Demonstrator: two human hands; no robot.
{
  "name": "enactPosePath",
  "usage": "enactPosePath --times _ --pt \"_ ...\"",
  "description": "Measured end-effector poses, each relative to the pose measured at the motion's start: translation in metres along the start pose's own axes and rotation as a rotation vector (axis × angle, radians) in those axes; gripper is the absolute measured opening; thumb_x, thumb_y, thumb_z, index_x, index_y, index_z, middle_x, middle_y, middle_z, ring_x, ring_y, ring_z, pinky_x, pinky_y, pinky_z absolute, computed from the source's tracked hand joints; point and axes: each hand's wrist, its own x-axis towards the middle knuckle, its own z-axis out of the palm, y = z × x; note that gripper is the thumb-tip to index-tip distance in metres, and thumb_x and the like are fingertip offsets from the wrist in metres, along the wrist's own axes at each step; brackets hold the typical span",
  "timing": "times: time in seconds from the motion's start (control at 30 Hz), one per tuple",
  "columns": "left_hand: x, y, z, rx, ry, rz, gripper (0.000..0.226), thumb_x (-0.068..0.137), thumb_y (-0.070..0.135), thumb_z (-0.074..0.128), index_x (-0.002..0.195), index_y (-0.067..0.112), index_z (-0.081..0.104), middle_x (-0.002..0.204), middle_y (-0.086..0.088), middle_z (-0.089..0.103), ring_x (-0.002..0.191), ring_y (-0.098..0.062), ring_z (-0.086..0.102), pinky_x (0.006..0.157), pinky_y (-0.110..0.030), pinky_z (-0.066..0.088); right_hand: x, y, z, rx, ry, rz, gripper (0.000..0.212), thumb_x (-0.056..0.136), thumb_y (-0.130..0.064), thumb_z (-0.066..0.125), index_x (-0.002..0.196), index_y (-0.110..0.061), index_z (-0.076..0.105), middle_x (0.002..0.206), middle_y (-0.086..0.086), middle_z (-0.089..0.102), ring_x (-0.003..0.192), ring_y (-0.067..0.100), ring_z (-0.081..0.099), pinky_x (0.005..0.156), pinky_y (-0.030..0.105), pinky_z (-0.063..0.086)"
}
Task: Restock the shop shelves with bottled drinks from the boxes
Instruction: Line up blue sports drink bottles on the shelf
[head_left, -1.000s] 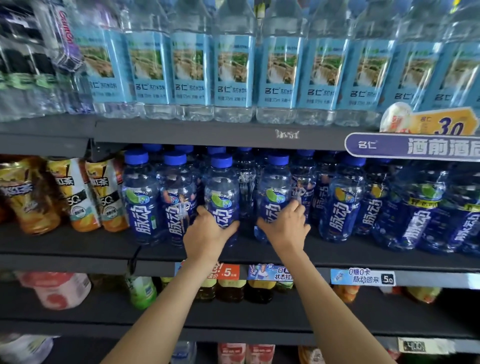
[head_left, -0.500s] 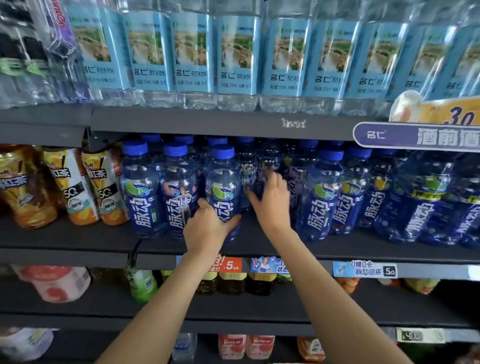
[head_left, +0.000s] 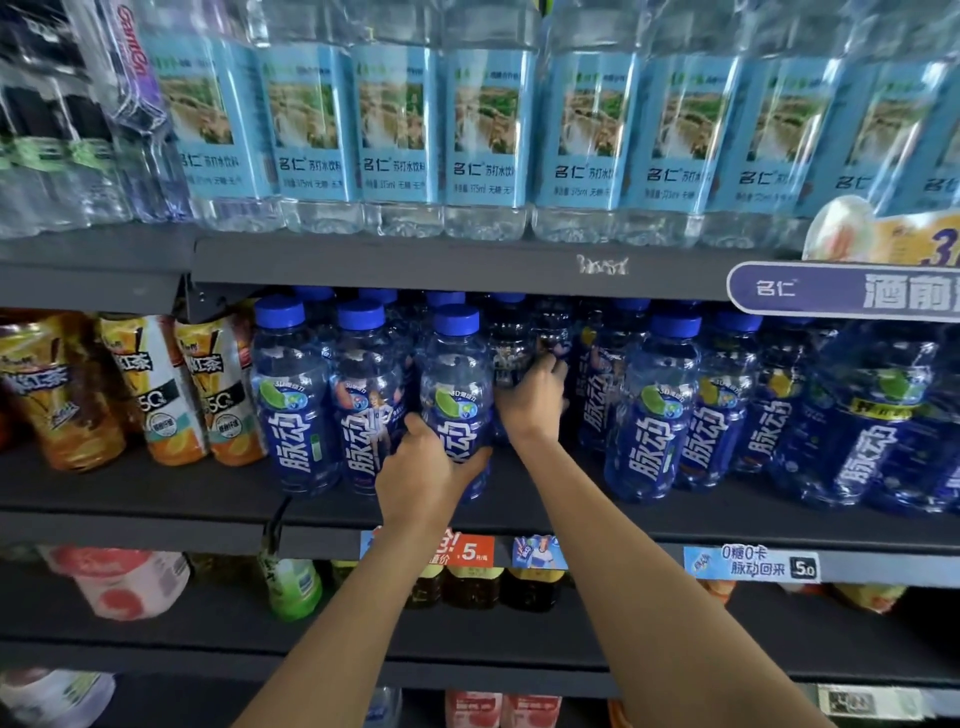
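- Item: blue-cap drink bottle (head_left: 457, 400), front of middle shelf (head_left: 519, 512) — upright, long axis vertical, label facing out.
- L hand (head_left: 423, 475): wraps the bottle's lower body from the near side; fingers (head_left: 415, 423) curled round its left flank, thumb across the front-right. Clamped on it, base at or just above the shelf — can't tell which.
- R hand (head_left: 535, 400): reaches deeper, into the gap just right of the held bottle; fingertips rest against a second-row bottle (head_left: 511, 358) further back. Fingers mostly straight, slightly spread; whether they close round it — can't tell, tips hidden behind plastic.
- Key relation: gap lies directly right of and behind the held bottle, between it and the next front bottle (head_left: 652, 415) to the right. L hand nearer the front edge; R hand nearer the back row.
- Judgement: front-facing step — the back bottle prob. needs drawing forward along the gap, toward the person, kept vertical.
- Risk (est.): neighbours stand touching, so a tilted pull could knock the row.
- Adj. stock: water bottles (head_left: 488, 135) on shelf above; tea bottles (head_left: 156, 389) to the left. No boxes in view.
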Motion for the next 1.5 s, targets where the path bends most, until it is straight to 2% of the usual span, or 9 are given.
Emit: enactPosePath --times 0.2,0.33,0.47,0.57,0.8,0.9,1.27,1.4,1.5 --pt "0.000 -0.002 0.000 -0.038 0.019 0.014 0.073 0.072 0.061 0.065 0.110 0.005 0.039 0.101 -0.011 0.063 0.094 -0.033 0.062 0.069 -0.038 0.049 -0.013 0.025 -0.020 -0.093 0.107 0.031 0.065 0.076 -0.028 0.073 0.121 0.002 0.037 0.129 0.018 0.038 0.108 0.038 0.050 0.094 0.046 0.041" --pt "-0.002 0.000 -0.004 -0.036 0.014 0.020 0.072 0.073 0.060 0.065 0.111 0.005 0.039 0.102 -0.010 0.062 0.096 -0.033 0.062 0.068 -0.036 0.046 -0.012 0.027 -0.029 -0.192 0.158 0.014 0.064 0.082 -0.024 0.066 0.130 0.003 0.032 0.134 0.021 0.033 0.116 0.041 0.046 0.096 0.046 0.041" --pt "-0.004 -0.005 -0.011 -0.038 -0.021 0.053 0.073 0.072 0.061 0.064 0.113 0.006 0.038 0.100 -0.009 0.063 0.095 -0.030 0.062 0.063 -0.032 0.041 -0.028 0.018 -0.031 -0.142 0.272 -0.286 0.054 0.084 -0.014 0.064 0.130 0.001 0.039 0.130 0.019 0.039 0.117 0.034 0.042 0.097 0.038 0.037" --pt "-0.012 -0.019 -0.019 -0.066 -0.034 0.095 0.078 0.070 0.063 0.065 0.115 0.006 0.039 0.098 -0.008 0.064 0.092 -0.028 0.064 0.063 -0.031 0.043 -0.034 0.014 -0.026 0.015 0.108 -0.370 0.039 0.086 -0.015 0.064 0.119 -0.001 0.051 0.122 0.014 0.050 0.114 0.027 0.047 0.094 0.029 0.037" --pt "-0.019 -0.047 -0.035 -0.115 -0.006 0.043 0.079 0.067 0.061 0.068 0.120 0.010 0.040 0.100 -0.008 0.064 0.096 -0.029 0.062 0.072 -0.034 0.046 -0.008 -0.010 0.008 0.108 -0.362 -0.078 0.072 0.081 -0.026 0.070 0.138 -0.005 0.032 0.138 0.011 0.046 0.126 0.025 0.045 0.092 0.025 0.038" --pt "-0.017 -0.051 -0.037 -0.094 -0.026 0.039 0.078 0.066 0.063 0.067 0.118 0.011 0.039 0.099 -0.009 0.064 0.094 -0.029 0.062 0.068 -0.032 0.045 -0.001 -0.023 0.023 0.072 -0.369 -0.065 0.060 0.080 -0.019 0.071 0.128 -0.003 0.038 0.129 0.015 0.053 0.116 0.028 0.052 0.079 0.025 0.039" --pt "-0.018 -0.049 -0.037 -0.091 0.001 0.047 0.082 0.068 0.062 0.066 0.123 0.010 0.036 0.105 -0.010 0.063 0.099 -0.031 0.061 0.074 -0.035 0.047 -0.005 -0.015 0.018 0.007 -0.122 0.054 0.077 0.076 -0.027 0.076 0.129 0.000 0.027 0.129 0.019 0.048 0.114 0.035 0.052 0.087 0.042 0.047" --pt "-0.021 -0.049 -0.037 -0.121 0.024 0.072 0.078 0.068 0.060 0.068 0.120 0.010 0.039 0.105 -0.008 0.064 0.099 -0.030 0.061 0.073 -0.035 0.046 -0.022 -0.007 0.010 0.010 -0.179 -0.096 0.066 0.075 -0.027 0.076 0.117 0.001 0.034 0.119 0.017 0.054 0.106 0.033 0.056 0.074 0.034 0.045" --pt "-0.024 -0.050 -0.036 -0.139 0.050 0.080 0.076 0.067 0.059 0.070 0.118 0.011 0.041 0.102 -0.007 0.064 0.095 -0.030 0.063 0.070 -0.034 0.045 -0.029 -0.005 -0.003 0.006 -0.366 -0.183 0.056 0.080 -0.022 0.071 0.120 -0.001 0.037 0.116 0.011 0.058 0.106 0.026 0.056 0.067 0.022 0.038"
